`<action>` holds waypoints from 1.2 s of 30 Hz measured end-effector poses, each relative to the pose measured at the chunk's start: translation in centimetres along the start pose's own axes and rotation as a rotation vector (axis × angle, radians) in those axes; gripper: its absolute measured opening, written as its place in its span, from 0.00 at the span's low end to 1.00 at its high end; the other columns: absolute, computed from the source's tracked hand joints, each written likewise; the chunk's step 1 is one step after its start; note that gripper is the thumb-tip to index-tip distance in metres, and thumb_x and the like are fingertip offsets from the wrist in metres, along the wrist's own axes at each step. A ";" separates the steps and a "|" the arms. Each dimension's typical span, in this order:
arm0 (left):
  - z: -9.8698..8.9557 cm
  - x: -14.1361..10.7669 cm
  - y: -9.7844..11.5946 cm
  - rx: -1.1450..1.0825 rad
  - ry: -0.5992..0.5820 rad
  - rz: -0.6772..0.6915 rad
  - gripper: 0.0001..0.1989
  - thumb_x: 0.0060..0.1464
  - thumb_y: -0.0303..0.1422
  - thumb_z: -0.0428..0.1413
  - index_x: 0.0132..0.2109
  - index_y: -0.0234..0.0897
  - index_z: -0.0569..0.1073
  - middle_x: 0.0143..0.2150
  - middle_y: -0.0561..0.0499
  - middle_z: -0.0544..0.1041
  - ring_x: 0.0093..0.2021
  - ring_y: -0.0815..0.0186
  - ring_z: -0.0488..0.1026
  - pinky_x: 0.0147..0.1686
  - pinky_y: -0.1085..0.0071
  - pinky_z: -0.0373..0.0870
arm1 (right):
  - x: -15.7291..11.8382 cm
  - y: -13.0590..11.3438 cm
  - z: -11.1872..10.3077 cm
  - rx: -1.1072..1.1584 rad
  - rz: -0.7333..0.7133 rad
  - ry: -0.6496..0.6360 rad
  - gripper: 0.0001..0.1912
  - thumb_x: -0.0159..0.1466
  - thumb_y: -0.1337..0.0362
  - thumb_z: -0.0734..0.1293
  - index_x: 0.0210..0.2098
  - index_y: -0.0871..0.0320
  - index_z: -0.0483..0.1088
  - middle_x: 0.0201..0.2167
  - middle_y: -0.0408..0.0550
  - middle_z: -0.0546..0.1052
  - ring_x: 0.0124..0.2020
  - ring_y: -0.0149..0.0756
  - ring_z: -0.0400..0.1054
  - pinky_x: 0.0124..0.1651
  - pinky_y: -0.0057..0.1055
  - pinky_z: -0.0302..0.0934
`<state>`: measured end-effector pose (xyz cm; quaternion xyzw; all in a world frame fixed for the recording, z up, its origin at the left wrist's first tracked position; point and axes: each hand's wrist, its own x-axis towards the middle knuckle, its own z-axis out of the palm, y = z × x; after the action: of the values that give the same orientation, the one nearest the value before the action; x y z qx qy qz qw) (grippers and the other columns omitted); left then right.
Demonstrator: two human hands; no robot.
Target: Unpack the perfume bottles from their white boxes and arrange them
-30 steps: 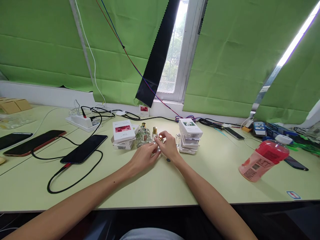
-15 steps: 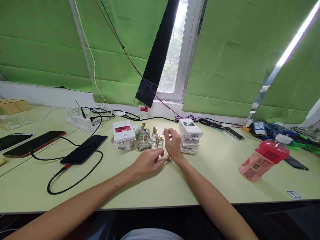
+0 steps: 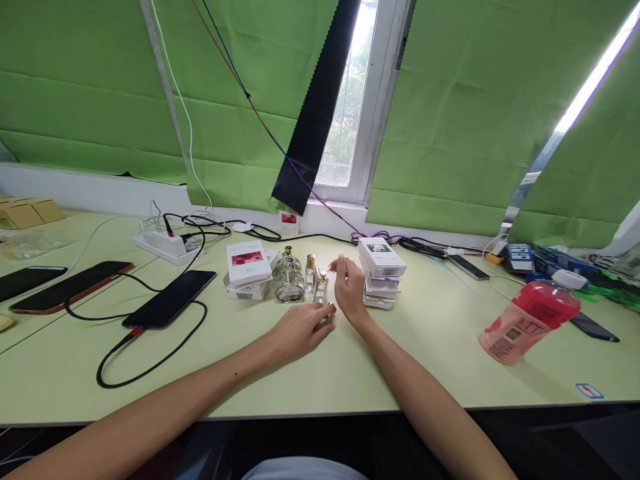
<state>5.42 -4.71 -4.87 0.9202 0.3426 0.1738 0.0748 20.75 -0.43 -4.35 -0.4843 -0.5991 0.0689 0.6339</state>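
Note:
My left hand (image 3: 303,330) lies low over the table, its fingers closed around a small glass perfume bottle, mostly hidden, whose gold cap (image 3: 330,309) shows at the fingertips. My right hand (image 3: 350,287) rests on its side just to the right, fingers loosely bent and apart, with nothing visible in them. Two slim gold-capped bottles stand beyond the hands: a rear bottle (image 3: 310,272) and a front bottle (image 3: 321,289). To their left are rounder glass perfume bottles (image 3: 289,287). A stack of white boxes (image 3: 383,260) rises beside my right hand.
More white boxes (image 3: 247,263) with a red picture sit left of the bottles. Phones, one a dark phone (image 3: 170,300) on a cable, and a power strip (image 3: 165,245) lie at left. A pink drink bottle (image 3: 530,320) stands at right. Cables run along the back.
The gold cap has shifted slightly left and up, into my left hand's fingers. My right hand has drawn a little to the right, widening the gap between the hands.

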 end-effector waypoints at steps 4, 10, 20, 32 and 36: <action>-0.2 0.0 0.0 0.041 0.001 -0.008 0.15 0.67 0.39 0.46 0.51 0.43 0.75 0.38 0.47 0.77 0.36 0.61 0.76 0.32 0.68 0.62 | 0.0 0.1 0.0 -0.018 0.011 0.012 0.26 0.75 0.50 0.50 0.29 0.54 0.67 0.29 0.46 0.77 0.34 0.36 0.71 0.41 0.32 0.60; 0.0 0.1 -0.2 0.047 0.023 -0.062 0.14 0.66 0.40 0.48 0.51 0.42 0.73 0.38 0.47 0.79 0.35 0.59 0.77 0.32 0.68 0.63 | 0.1 0.3 -0.1 -0.119 0.081 0.018 0.26 0.75 0.50 0.50 0.28 0.54 0.67 0.24 0.45 0.76 0.26 0.36 0.69 0.36 0.33 0.57; 0.1 0.2 -0.1 0.095 -0.008 -0.062 0.12 0.67 0.38 0.48 0.50 0.42 0.73 0.40 0.48 0.81 0.37 0.58 0.78 0.30 0.68 0.58 | 0.1 0.3 -0.1 -0.159 0.124 -0.026 0.25 0.75 0.50 0.51 0.27 0.53 0.65 0.20 0.42 0.72 0.24 0.36 0.68 0.36 0.32 0.55; 0.1 0.4 0.0 0.106 -0.043 -0.064 0.13 0.67 0.38 0.47 0.41 0.40 0.74 0.33 0.47 0.79 0.34 0.58 0.76 0.29 0.68 0.54 | 0.1 0.2 0.0 -0.184 0.135 -0.054 0.25 0.74 0.51 0.52 0.26 0.53 0.65 0.18 0.41 0.71 0.22 0.35 0.66 0.33 0.31 0.53; 0.4 0.3 -0.3 0.090 -0.043 -0.010 0.11 0.66 0.38 0.48 0.39 0.40 0.72 0.32 0.49 0.78 0.32 0.60 0.75 0.29 0.68 0.53 | 0.1 -0.1 -0.1 -0.198 0.148 -0.068 0.25 0.74 0.51 0.51 0.26 0.53 0.65 0.18 0.41 0.70 0.21 0.34 0.65 0.32 0.30 0.52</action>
<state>5.60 -4.33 -5.22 0.9244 0.3531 0.1378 0.0416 20.85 -0.47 -4.23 -0.5849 -0.5866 0.0724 0.5554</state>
